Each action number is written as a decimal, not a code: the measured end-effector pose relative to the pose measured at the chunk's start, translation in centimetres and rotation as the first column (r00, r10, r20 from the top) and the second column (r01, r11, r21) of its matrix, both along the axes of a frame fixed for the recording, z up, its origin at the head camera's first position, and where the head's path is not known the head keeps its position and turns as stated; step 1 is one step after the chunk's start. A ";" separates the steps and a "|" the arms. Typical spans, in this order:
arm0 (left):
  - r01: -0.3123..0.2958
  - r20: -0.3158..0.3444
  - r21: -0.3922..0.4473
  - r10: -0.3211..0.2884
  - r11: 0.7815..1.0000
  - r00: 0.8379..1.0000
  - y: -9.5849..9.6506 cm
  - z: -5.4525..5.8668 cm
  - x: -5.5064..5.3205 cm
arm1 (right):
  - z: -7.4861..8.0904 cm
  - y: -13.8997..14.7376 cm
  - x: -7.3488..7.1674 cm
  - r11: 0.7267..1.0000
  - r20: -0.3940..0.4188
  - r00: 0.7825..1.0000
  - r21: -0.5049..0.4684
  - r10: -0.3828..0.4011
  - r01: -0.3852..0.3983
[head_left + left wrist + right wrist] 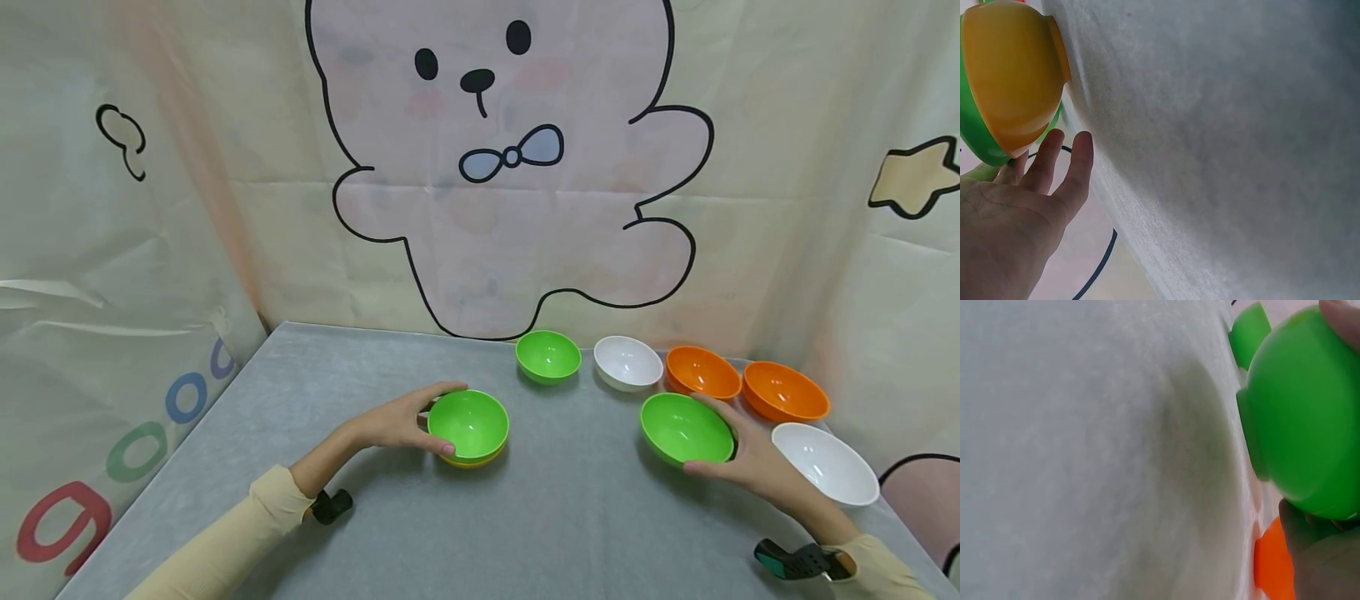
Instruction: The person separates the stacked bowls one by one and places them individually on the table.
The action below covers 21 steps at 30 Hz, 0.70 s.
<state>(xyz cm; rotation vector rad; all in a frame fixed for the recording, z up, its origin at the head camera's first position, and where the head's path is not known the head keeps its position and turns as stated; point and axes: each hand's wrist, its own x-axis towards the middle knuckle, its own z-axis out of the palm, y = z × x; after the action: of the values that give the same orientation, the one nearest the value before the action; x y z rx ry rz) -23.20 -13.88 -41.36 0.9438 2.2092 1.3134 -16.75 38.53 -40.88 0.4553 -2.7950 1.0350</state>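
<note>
On the left part of the table, a green bowl (468, 423) sits nested in a yellow bowl (1019, 69), whose rim just peeps out below it in the head view. My left hand (401, 421) holds the green bowl's near left side, thumb in front and fingers behind. Farther right, my right hand (757, 458) grips another green bowl (684, 427) by its right side, thumb at the front. That bowl is tilted slightly, and the right wrist view shows its base with a shadow beside it on the cloth.
Along the back and right of the grey cloth-covered table (555, 525) stand a third green bowl (548, 357), a white bowl (628, 363), two orange bowls (703, 372) and a second white bowl (825, 463). A printed curtain (270, 250) hangs behind.
</note>
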 end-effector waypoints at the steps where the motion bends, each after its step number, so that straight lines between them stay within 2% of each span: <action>1: 0.002 0.000 0.001 -0.002 1.000 1.000 0.0 0.1 0.0 | 0.0 0.2 0.1 1.000 0.007 1.000 -0.002 -0.007 0.007; 15: 0.002 0.010 0.003 -0.002 1.000 1.000 0.0 0.2 0.2 | -0.6 1.7 0.8 0.995 0.078 0.992 -0.010 -0.097 0.098; 21: 0.008 0.007 0.005 -0.008 1.000 1.000 0.1 0.2 0.1 | -0.6 1.7 1.1 0.993 0.077 0.990 -0.010 -0.120 0.121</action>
<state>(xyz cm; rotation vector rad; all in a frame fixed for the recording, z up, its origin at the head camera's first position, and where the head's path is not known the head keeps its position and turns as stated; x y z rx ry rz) -23.08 -13.81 -41.12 0.9478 2.1953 1.3171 -15.69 40.27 -41.51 0.2472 -2.8382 1.0672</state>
